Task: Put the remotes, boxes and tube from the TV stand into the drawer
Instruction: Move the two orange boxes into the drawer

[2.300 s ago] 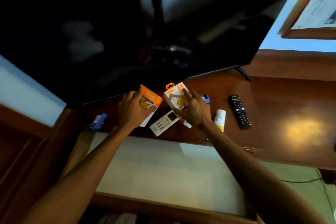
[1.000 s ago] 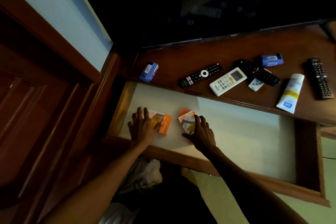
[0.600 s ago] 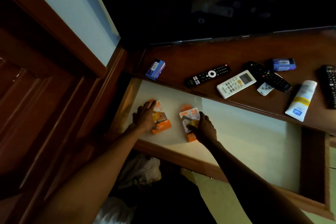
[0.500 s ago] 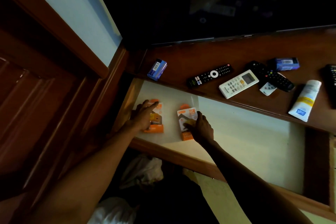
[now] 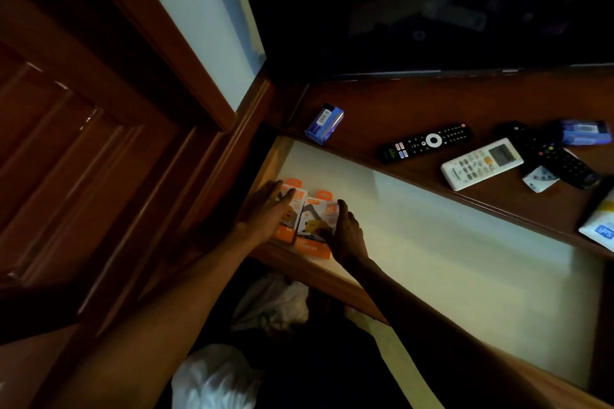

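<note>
Two orange boxes lie side by side in the left front corner of the open drawer (image 5: 448, 252). My left hand (image 5: 265, 214) lies flat over the left orange box (image 5: 296, 193). My right hand (image 5: 345, 231) grips the right orange box (image 5: 315, 221) along its right side. On the TV stand (image 5: 398, 103) lie a blue box (image 5: 324, 123), a black remote (image 5: 427, 143), a white remote (image 5: 481, 163), a second black remote (image 5: 555, 159), another blue box (image 5: 584, 133) and, cut off at the right edge, a white tube (image 5: 601, 224).
The dark TV screen (image 5: 432, 3) hangs over the back of the stand. A small white remote (image 5: 540, 178) lies partly under the second black remote. A wooden door (image 5: 83, 143) stands at the left. White cloth (image 5: 272, 304) lies below the drawer front.
Both hands carried the orange boxes from the stand down into the drawer, then turned them and slid them left until they lie together in the front corner.
</note>
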`<act>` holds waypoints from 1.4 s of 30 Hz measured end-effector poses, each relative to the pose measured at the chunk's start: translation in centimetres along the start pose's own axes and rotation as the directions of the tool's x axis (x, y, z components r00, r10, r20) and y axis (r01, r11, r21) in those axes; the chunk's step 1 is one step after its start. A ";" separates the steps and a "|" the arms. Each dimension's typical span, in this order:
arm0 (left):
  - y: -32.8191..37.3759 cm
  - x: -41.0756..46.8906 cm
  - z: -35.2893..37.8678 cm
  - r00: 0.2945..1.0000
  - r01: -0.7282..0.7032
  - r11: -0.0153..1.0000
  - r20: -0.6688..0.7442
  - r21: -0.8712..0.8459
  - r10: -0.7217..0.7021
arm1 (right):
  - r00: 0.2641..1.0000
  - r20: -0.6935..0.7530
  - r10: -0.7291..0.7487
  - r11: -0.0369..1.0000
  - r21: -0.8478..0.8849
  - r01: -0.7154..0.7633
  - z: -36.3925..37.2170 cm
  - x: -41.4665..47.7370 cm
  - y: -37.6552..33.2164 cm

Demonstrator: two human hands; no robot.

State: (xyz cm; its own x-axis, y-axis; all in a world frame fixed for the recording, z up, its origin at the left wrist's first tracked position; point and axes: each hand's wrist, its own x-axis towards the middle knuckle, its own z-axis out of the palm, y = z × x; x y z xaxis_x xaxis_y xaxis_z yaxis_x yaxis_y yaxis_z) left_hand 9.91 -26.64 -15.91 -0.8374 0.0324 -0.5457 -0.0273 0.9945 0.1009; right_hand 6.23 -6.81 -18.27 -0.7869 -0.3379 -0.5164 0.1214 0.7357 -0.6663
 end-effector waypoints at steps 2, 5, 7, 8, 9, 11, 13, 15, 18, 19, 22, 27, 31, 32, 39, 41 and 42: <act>-0.8 0.0 1.1 0.992 0.032 0.969 -0.108 -0.246 -0.061 | 1.000 0.004 -0.005 1.000 0.004 0.005 0.6 0.1 -0.6; -1.0 -0.4 0.6 0.990 -0.087 0.994 -0.116 -0.069 0.078 | 1.000 0.009 0.005 1.000 0.003 -0.005 1.1 0.1 -1.0; -0.8 -0.5 -0.1 0.993 -0.102 0.984 -0.044 0.143 0.109 | 1.000 0.013 0.017 1.000 0.010 -0.017 1.1 0.1 -1.0; -0.7 -0.7 0.1 0.994 -0.078 0.992 -0.066 0.098 0.085 | 1.000 0.019 0.021 1.000 0.009 -0.021 1.1 0.2 -1.1; -0.6 -0.9 0.2 0.994 -0.069 0.996 -0.076 0.049 0.073 | 0.999 0.024 0.024 1.000 0.006 -0.025 1.0 0.2 -1.1; -0.7 -1.2 0.3 0.992 -0.002 0.999 -0.126 0.045 0.008 | 0.999 0.026 0.032 0.999 0.000 -0.032 0.9 0.3 -1.2; -0.7 -1.1 0.3 0.991 0.008 1.000 -0.135 0.015 -0.006 | 0.999 0.019 0.038 0.999 -0.014 -0.038 0.9 0.3 -1.2; -0.4 -0.6 0.2 0.988 -0.006 0.999 -0.151 0.045 0.013 | 0.999 0.012 0.043 0.999 -0.023 -0.043 1.0 0.1 -1.1; 0.0 -0.7 0.2 0.988 -0.030 0.990 -0.143 0.138 0.050 | 0.999 0.006 0.051 0.999 -0.002 -0.051 1.4 -0.3 -0.9; 0.0 -0.7 0.1 0.989 -0.035 0.989 -0.137 0.144 0.055 | 0.999 0.005 0.053 0.999 0.004 -0.053 1.5 -0.4 -0.8; 0.0 -0.6 -0.3 0.991 -0.033 0.989 -0.124 0.142 0.051 | 0.998 0.003 0.070 0.997 0.027 -0.070 1.7 -0.6 -1.1; -0.6 0.2 -0.3 0.994 -0.053 0.995 -0.095 0.087 0.061 | 0.998 0.018 0.068 0.997 -0.028 -0.067 1.6 -0.5 -1.2; -0.9 1.2 -1.3 0.998 -0.061 0.998 0.009 0.012 0.061 | 0.997 0.071 0.035 0.994 -0.110 -0.027 0.6 -0.5 -1.0; -1.1 1.5 -1.7 0.998 -0.058 0.996 0.035 -0.063 0.060 | 0.996 0.088 0.033 0.989 -0.148 -0.020 0.0 -0.5 -1.0; 1.0 1.9 -8.4 0.822 -0.104 0.787 -0.498 -0.608 -0.275 | 0.996 -0.045 -0.077 0.930 -0.363 0.056 -6.1 -0.9 -2.0; 2.2 2.8 -11.1 0.740 -0.157 0.754 -0.582 -0.637 -0.337 | 0.983 -0.120 -0.141 0.936 -0.340 0.093 -8.6 -1.0 -2.9; 2.5 3.7 -12.0 0.731 -0.160 0.753 -0.589 -0.638 -0.344 | 0.975 -0.156 -0.161 0.939 -0.328 0.102 -10.0 -1.1 -3.4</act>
State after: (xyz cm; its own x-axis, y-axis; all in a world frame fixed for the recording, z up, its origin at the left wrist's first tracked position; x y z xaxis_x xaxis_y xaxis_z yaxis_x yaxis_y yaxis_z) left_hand 0.19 -25.22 -7.64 -0.9244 -0.3773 0.0561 -0.2355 0.6801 0.6942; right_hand 0.62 -3.09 -10.11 -0.8810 -0.3556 -0.3121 -0.1650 0.8491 -0.5018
